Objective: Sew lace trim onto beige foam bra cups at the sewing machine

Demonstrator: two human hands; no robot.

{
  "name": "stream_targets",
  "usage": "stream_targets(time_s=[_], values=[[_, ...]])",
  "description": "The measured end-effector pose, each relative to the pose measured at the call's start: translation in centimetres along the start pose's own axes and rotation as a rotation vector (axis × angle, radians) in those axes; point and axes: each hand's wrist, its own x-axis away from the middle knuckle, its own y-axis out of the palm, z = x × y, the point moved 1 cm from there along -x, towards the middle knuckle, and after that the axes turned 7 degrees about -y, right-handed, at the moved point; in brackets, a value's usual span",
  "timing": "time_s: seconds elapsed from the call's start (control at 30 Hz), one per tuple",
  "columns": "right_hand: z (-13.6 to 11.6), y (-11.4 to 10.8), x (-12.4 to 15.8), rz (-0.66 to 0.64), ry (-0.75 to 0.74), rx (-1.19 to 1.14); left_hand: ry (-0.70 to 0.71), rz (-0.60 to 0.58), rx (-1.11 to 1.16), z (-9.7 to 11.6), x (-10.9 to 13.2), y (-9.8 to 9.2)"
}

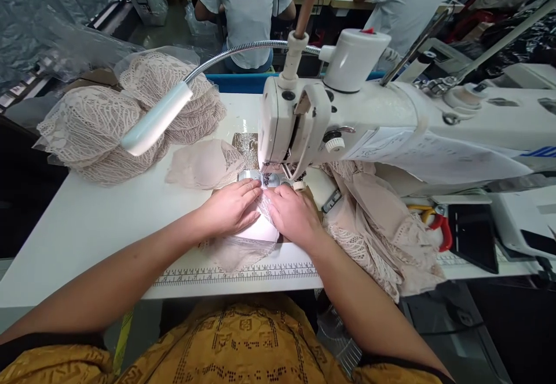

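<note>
A beige lace piece (pixel 243 248) lies on the white table in front of the sewing machine (pixel 304 123). My left hand (pixel 232 205) lies flat on the lace, fingers stretched toward the needle and presser foot (pixel 270 176). My right hand (pixel 292 213) presses the same lace from the right, fingers bent down onto it just before the needle. Both hands meet at the fabric under the machine head. A sewn lace cup (pixel 204 164) lies to the left behind the needle.
A heap of lace cups (pixel 104 123) sits at the table's back left under a gooseneck lamp (pixel 156 119). More lace fabric (pixel 373 227) drapes at the right beside red-handled scissors (pixel 441 227). A ruler strip (pixel 243 273) edges the table. Two people in white sit behind.
</note>
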Motion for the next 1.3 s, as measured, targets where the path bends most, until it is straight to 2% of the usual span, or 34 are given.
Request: stream_targets(time_s=[0.17, 0.57, 0.83, 1.03, 1.2, 1.3], values=[[0.1, 0.2, -0.2, 0.024, 0.022, 0.027, 0.03, -0.04, -0.033, -0.7, -0.5, 0.0], [0.0, -0.2, -0.9, -0.025, 0.105, 0.033, 0.089, -0.096, 0.007, -2.0, -1.4, -0.2], [0.4, 0.3, -0.4, 0.005, 0.09, 0.025, 0.137, -0.126, -0.032, -2.9, -1.8, -1.2], [0.6, -0.1, 0.0, 0.06, 0.06, -0.101, 0.145, -0.063, -0.086, -2.6, -1.5, -2.0], [0.8, -0.2, 0.3, 0.098, 0.074, -0.155, 0.156, 0.026, -0.071, -1.4, -0.8, -1.2], [0.7, -0.1, 0.4, 0.118, 0.072, -0.169, 0.155, 0.04, -0.064, -1.2, -0.6, -0.7]])
